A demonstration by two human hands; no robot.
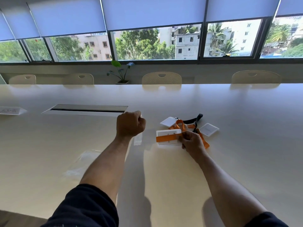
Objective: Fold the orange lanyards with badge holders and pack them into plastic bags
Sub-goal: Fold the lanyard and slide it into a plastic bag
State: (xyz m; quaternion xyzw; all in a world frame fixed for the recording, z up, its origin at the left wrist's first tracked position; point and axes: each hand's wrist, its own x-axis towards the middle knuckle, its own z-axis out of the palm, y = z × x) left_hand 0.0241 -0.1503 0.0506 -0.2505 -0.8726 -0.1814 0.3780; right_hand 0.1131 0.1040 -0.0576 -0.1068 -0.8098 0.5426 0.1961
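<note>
A white badge holder (165, 134) lies on the table (229, 112) with a folded orange lanyard (165, 138) laid across it. My right hand (191, 142) pinches the lanyard's right end against the holder. More orange strap (179, 124) loops behind it. My left hand (131, 124) hovers left of the holder with its fingers curled. A thin clear plastic bag (137, 140) seems to hang from that hand, though it is faint.
Two more white badge holders (168, 121) (209, 129) and a black lanyard (195, 119) lie just behind. Clear plastic bags (82, 163) lie on the table to the left. A cable slot (88, 108) and a name card (11, 110) sit farther left. Chairs line the far edge.
</note>
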